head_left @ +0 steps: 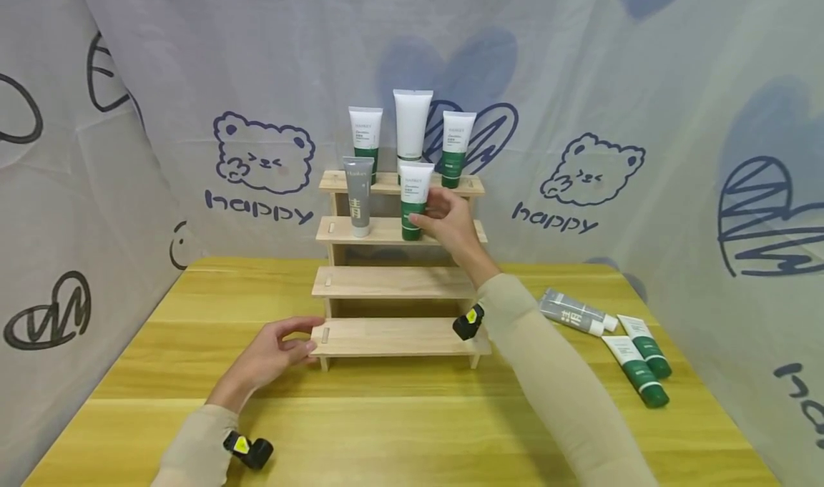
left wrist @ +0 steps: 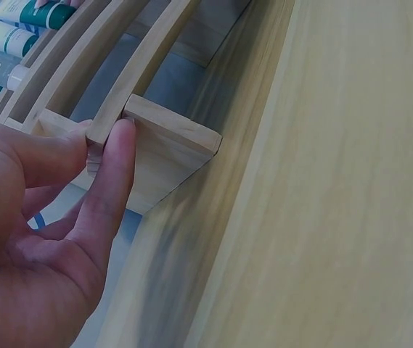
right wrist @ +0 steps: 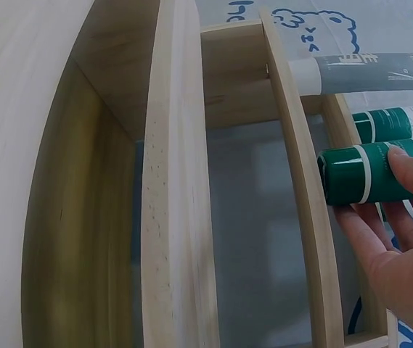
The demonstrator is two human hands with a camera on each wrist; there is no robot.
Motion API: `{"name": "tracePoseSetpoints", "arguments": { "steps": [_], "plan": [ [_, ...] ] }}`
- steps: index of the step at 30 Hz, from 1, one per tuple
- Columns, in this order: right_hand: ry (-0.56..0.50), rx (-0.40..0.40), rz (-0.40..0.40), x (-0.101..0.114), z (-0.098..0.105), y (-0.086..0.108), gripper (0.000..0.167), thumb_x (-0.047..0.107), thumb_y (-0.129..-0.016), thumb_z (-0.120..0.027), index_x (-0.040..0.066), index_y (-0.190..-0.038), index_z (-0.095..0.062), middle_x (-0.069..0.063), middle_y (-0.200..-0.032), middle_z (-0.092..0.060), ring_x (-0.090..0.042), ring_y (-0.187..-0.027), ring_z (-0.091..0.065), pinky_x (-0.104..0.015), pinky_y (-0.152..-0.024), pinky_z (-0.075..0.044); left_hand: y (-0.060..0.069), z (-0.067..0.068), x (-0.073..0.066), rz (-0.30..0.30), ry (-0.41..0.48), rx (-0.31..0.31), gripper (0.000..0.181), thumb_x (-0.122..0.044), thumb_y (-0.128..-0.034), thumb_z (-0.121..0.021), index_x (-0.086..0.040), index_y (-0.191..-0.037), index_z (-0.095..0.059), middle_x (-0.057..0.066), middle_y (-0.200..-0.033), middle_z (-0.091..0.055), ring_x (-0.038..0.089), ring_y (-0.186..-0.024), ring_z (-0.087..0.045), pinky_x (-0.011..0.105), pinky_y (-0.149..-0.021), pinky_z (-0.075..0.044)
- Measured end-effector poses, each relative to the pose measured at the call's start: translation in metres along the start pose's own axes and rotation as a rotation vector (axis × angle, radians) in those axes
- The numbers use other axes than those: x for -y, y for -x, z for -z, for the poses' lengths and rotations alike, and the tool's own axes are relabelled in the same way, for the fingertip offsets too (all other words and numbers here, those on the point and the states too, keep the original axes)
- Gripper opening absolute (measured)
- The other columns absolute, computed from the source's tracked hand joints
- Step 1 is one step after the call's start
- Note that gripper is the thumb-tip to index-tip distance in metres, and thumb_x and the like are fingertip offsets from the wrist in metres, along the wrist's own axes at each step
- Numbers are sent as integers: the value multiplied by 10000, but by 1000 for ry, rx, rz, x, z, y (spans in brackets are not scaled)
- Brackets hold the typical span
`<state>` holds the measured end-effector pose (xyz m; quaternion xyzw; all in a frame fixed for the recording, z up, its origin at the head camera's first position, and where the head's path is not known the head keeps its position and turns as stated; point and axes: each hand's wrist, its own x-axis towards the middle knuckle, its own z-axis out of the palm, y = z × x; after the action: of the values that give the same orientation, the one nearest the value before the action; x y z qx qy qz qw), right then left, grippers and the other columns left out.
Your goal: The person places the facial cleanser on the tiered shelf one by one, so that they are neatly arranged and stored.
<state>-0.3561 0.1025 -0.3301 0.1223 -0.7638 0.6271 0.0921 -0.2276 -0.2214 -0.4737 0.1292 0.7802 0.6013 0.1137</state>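
A stepped wooden display rack (head_left: 393, 282) stands on the table. My right hand (head_left: 455, 224) holds a green-and-white squeeze tube (head_left: 415, 195) cap down on the second tier from the top, thumb in front and fingers around the back. In the right wrist view, the tube's green cap (right wrist: 342, 176) is at the board's edge. A grey squeeze tube (head_left: 359, 199) stands left of it on the same board. At the rack's lower left, my left hand (head_left: 273, 352) pinches the end of the bottom board (left wrist: 104, 123) between thumb and finger.
On the top tier stand a taller white tube (head_left: 412, 126) and two green-and-white tubes (head_left: 365, 133), one on each side of it. Grey tubes (head_left: 573, 310) and two green-and-white tubes (head_left: 637, 372) lie on the table at right. A printed cloth (head_left: 257, 58) hangs behind.
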Motion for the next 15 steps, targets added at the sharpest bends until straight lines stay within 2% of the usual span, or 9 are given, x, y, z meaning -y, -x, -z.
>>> {"name": "tracePoseSetpoints", "arguments": {
  "steps": [15],
  "plan": [
    [-3, -7, 36, -3, -5, -3, 470, -19, -871, -783, -44, -1309, -614, -247, -1302, -678, -366, -1188, -650, -447, -1100, -534, 0, 1, 0, -8, 1, 4, 516, -40, -1023, -606, 15, -1517, -467, 328, -1487, -443, 105, -1010, -723, 262, -885, -630]
  ]
}}
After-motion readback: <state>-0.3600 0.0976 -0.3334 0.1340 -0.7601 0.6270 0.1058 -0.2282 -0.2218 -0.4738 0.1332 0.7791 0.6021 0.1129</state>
